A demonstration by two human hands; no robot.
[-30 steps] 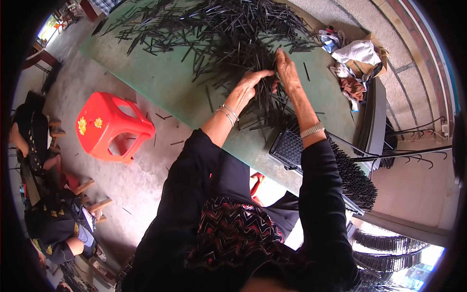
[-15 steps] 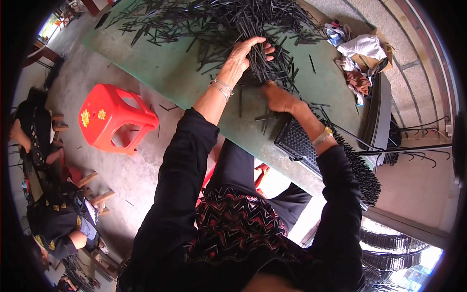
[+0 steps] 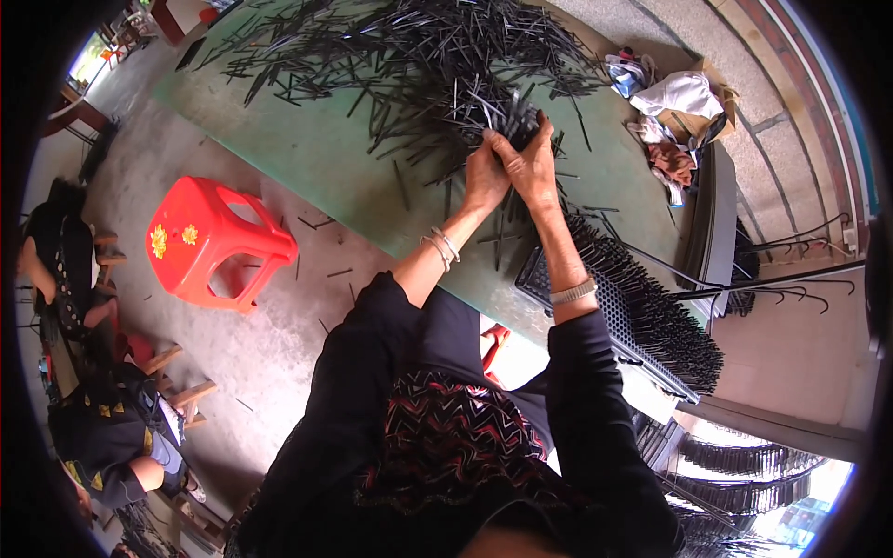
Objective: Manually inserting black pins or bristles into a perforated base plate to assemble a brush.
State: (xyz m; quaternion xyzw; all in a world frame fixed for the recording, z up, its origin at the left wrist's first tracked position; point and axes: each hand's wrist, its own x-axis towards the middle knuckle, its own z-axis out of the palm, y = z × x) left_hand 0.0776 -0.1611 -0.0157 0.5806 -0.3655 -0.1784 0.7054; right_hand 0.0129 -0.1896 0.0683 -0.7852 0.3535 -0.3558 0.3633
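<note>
A broad heap of thin black sticks (image 3: 372,56) is spread over the far part of the green table (image 3: 307,139). At its near edge my left hand (image 3: 487,177) and my right hand (image 3: 532,166) meet, thumbs touching, closed round a loose bundle of the sticks (image 3: 502,113). The sticks' far ends point away from me; the fingers beneath are partly hidden. Near my right wrist, at the table's edge, stands a black perforated rack (image 3: 609,302) with many black sticks upright in it.
A red plastic stool (image 3: 209,242) stands on the floor to the left. Cloths and a white bag (image 3: 679,96) lie in a cardboard box at the far right. A rod with hooks (image 3: 791,286) juts in at right. Other people (image 3: 102,409) sit far left.
My right hand has moved up to meet my left, and the left has come down slightly. Both now close round the bundle, where the left was more open before.
</note>
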